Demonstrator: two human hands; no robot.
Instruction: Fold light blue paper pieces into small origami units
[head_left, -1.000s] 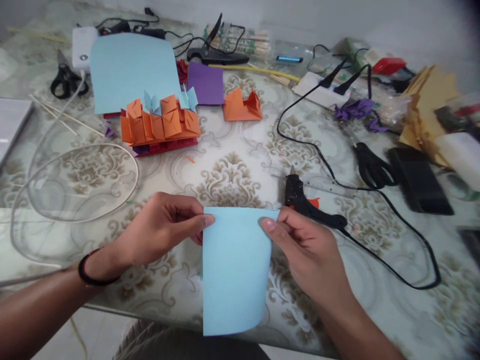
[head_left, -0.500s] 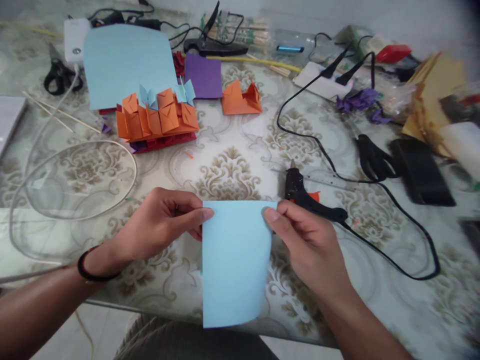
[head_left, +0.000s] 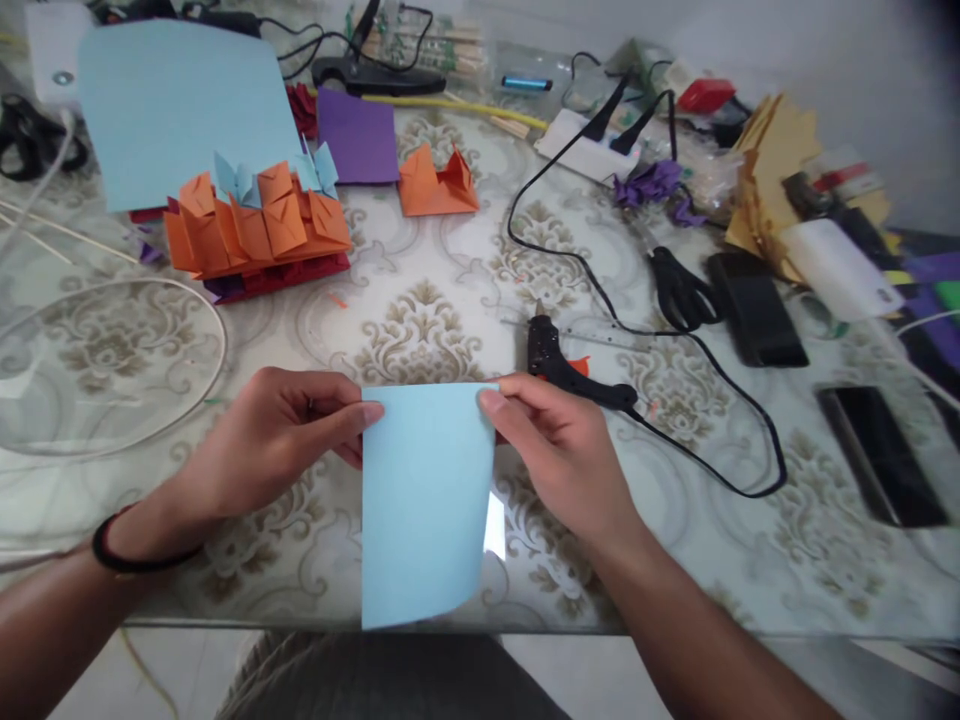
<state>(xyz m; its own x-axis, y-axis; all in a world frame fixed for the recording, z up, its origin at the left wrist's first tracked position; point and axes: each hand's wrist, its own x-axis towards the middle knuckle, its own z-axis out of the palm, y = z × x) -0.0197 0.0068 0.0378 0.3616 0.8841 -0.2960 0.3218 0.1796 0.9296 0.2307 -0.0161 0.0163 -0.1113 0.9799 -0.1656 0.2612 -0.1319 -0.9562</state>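
A light blue sheet of paper [head_left: 424, 500] hangs upright between my two hands near the table's front edge, its lower right corner curving away. My left hand [head_left: 289, 435] pinches the upper left corner, thumb in front and fingers behind. At the upper right corner, my right hand [head_left: 559, 445] pinches the sheet in the same way. A black glue gun [head_left: 574, 372] lies just beyond my right hand. Farther back on the left stand folded orange paper pieces [head_left: 259, 225] in rows, with small light blue folded pieces [head_left: 238, 180] among them.
A large blue sheet [head_left: 187, 110], a purple sheet [head_left: 356, 135] and an orange folded piece [head_left: 439, 185] lie at the back. Black scissors [head_left: 682, 290], two phones [head_left: 757, 308] and a power strip [head_left: 589, 145] are on the right. A white cable [head_left: 221, 350] loops at left.
The view has turned to the right, so the table things appear farther left and a second phone shows. Both hands keep their pinch on the blue sheet, which is held much the same.
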